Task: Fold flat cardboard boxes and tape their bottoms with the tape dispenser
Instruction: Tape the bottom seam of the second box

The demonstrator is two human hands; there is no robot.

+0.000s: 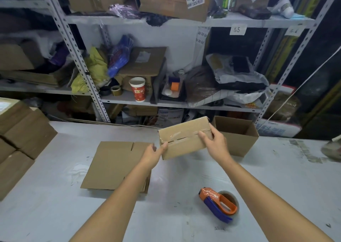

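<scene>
A folded cardboard box (pixel 181 145) is held up above the table with its taped bottom facing me; clear tape runs along the centre seam. My left hand (pixel 154 154) grips its lower left corner, thumb on the face. My right hand (pixel 215 142) grips its right end, thumb across the taped seam. A stack of flat cardboard boxes (pixel 114 166) lies on the table to the left, under my left forearm. The orange and blue tape dispenser (pixel 220 204) lies on the table at the near right, untouched.
An open-topped cardboard box (pixel 238 138) stands behind the held one at the table's back right. Stacked closed boxes (pixel 20 138) fill the left edge. Cluttered metal shelves (pixel 147 97) rise behind the white table (pixel 276 177), with a red paper cup (pixel 138 89).
</scene>
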